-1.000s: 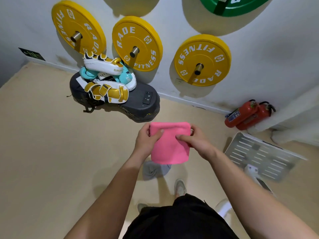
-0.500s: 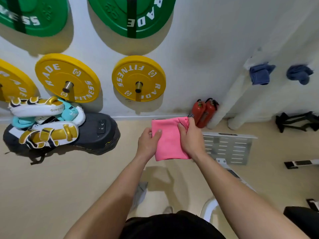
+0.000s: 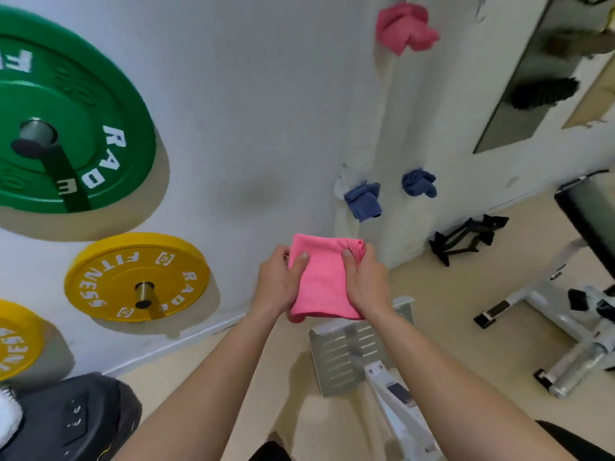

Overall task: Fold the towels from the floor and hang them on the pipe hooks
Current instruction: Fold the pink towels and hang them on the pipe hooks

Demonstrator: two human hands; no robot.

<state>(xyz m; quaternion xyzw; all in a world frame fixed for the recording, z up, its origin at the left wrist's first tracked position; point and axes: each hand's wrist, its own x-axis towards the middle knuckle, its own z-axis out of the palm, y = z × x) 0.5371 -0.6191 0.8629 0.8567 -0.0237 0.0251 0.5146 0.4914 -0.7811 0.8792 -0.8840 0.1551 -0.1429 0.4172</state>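
Both hands are holding the folded pink cloth towel [image 3: 322, 281] up at chest height, in the air in front of the white wall pipes [image 3: 412, 121]. The left hand [image 3: 279, 285] is pinching its left edge with the thumb on the front. The right hand [image 3: 366, 281] is gripping the right edge, fingers curling round a bunched top corner. On the pipes a crumpled pink towel [image 3: 406, 28] is hanging high up, and two dark blue towels [image 3: 363, 201] [image 3: 418, 183] are hanging lower, side by side. The hooks are hiding under the cloth. A big green weight plate [image 3: 76, 128] and a yellow weight plate [image 3: 136, 277] are sitting on wall pegs to the left. A slotted grey metal plate [image 3: 346, 354] is lying on the beige floor [image 3: 233, 377] below the hands, and black strap handles [image 3: 466, 235] are lying near the pipe base. Versus half a second ago, the view is swinging up and right, the red extinguishers are dropping out, the high pink towel is coming in, and the grip is staying the same.
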